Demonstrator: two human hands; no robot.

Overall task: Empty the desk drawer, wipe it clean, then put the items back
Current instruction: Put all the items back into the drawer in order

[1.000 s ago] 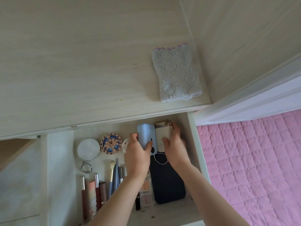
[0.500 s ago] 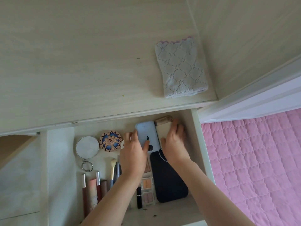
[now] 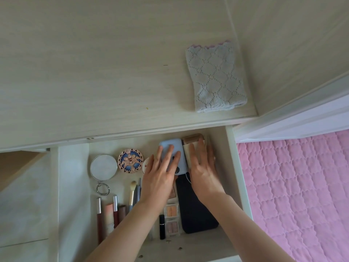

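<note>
While against drawer (image 3: 238, 178) wall, flat hands (image 3: 181, 171).

Matt pale wood desk (image 3: 94, 72) (knitted cloth (image 3: 215, 78) on it).

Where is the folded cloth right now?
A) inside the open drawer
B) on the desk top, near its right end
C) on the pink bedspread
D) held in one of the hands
B: the cloth lies folded on the desk top, above the open drawer, and neither hand touches it.
</note>
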